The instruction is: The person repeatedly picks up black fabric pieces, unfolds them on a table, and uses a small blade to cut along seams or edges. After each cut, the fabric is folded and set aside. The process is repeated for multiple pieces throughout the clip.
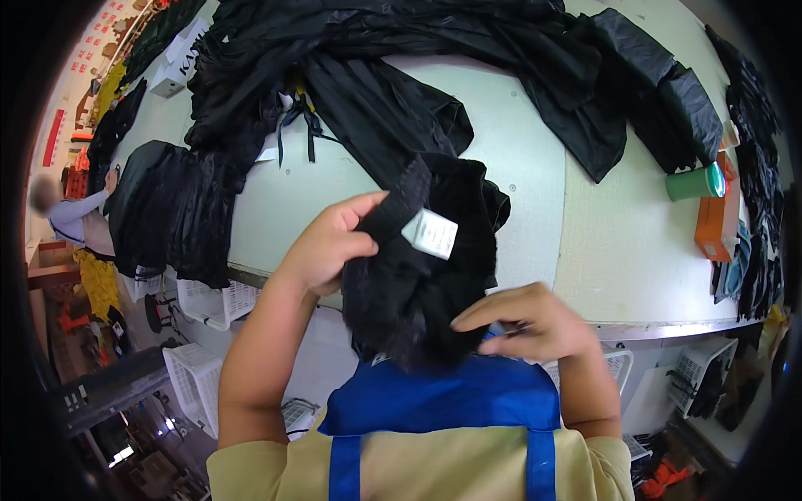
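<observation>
A black garment (455, 288) is bunched up in front of my chest, its gathered, elastic-looking edge turned up and a white label (435, 234) showing inside. My left hand (330, 242) is closed on that edge at the left, thumb and fingers pinching the cloth. At the lower right of the garment is my right hand (535, 321), its fingers bent together around something small and dark. Motion and the fingers hide what that small thing is. The garment's far end lies against black pieces (384, 104) on the pale table (526, 250).
More black garments (171, 213) are heaped along the table's left and far sides. To the right stand a green cup (695, 183) and an orange box (717, 225). White baskets (196, 380) sit under the table edge. A co-worker (79, 219) stands at far left.
</observation>
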Tool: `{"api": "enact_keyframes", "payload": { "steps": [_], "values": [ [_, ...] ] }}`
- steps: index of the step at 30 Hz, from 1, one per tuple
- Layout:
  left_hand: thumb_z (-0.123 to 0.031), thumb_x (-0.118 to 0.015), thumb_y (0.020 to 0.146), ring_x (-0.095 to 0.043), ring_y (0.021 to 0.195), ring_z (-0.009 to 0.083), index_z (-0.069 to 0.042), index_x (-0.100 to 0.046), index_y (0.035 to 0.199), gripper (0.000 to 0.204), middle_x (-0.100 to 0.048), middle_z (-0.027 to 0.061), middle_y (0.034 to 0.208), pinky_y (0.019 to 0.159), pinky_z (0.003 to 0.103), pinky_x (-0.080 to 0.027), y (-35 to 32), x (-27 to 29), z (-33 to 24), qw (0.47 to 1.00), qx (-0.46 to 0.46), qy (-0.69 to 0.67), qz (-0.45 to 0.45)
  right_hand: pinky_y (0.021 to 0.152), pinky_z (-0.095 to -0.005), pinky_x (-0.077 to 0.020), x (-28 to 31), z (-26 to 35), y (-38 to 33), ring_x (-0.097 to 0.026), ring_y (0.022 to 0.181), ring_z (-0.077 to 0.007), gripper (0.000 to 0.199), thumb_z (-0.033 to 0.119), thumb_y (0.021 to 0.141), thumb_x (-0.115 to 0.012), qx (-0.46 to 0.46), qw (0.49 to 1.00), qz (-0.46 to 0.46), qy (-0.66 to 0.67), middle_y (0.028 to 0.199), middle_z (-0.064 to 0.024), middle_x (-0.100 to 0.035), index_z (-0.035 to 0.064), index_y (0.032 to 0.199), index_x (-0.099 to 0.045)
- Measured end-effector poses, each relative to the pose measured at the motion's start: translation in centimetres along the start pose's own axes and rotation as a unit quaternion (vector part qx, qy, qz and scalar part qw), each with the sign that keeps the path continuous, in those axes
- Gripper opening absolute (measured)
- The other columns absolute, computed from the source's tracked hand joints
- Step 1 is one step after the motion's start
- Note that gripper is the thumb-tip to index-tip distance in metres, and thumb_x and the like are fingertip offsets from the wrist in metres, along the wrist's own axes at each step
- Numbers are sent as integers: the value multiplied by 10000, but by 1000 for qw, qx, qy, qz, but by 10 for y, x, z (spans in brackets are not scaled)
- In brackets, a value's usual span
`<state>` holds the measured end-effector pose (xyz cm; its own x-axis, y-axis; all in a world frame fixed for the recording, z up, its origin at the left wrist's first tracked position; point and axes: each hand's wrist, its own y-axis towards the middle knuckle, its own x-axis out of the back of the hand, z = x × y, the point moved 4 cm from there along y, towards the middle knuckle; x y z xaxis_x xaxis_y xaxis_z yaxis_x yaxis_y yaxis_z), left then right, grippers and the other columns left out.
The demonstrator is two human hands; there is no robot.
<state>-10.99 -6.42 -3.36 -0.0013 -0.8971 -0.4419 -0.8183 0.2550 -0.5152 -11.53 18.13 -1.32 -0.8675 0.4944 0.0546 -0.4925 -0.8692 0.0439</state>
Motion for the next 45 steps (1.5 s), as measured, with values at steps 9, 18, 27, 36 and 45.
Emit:
{"api": "enact_keyframes", "payload": {
  "steps": [9, 18, 27, 36, 45],
  "values": [
    [89, -501, 720, -624, 865, 119, 76, -613, 1092, 389, -674, 77, 972, 798, 256, -493, -49, -29, -6, 997, -38, 73, 13, 819, -300, -498, 44, -8, 79, -625, 1014, -195, 440, 46, 782, -706, -32, 972, -177, -148, 1184, -91, -643, 50, 1211, -610],
    [-18, -778, 692, -590, 723, 97, -31, -573, 851, 260, -641, 19, 804, 657, 264, -469, -82, -38, -22, 886, -178, 404, -143, 598, -284, -458, 23, 12, 52, -584, 685, -190, 197, -4, 731, -716, 16, 968, -146, -203, 769, -76, -610, 34, 922, -684],
    [30, -620, 643, -584, 677, 258, -53, -523, 786, 191, -580, 109, 909, 548, 328, -472, -119, -27, 17, 486, -664, 545, -163, 422, -261, -310, -40, 36, -10, -452, 478, -120, 283, 111, 599, -708, 324, 759, -249, -506, 689, 3, -551, 101, 881, -716],
    [89, -708, 580, -551, 652, 256, -78, -498, 827, 365, -522, 77, 840, 547, 346, -458, -143, -25, 18, 515, -634, 551, -173, 425, -257, -314, -66, 50, -10, -472, 494, -118, 296, 81, 593, -728, 354, 742, -246, -513, 716, -15, -575, 89, 889, -716],
    [-92, -775, 568, -598, 837, 285, -114, -626, 867, 335, -607, 37, 920, 716, 368, -439, -149, -70, -19, 540, -486, 670, -150, 450, -281, -395, -73, 67, 5, -513, 497, -151, 322, 108, 620, -702, 302, 794, -205, -486, 655, -3, -528, 72, 940, -689]
  ]
}}
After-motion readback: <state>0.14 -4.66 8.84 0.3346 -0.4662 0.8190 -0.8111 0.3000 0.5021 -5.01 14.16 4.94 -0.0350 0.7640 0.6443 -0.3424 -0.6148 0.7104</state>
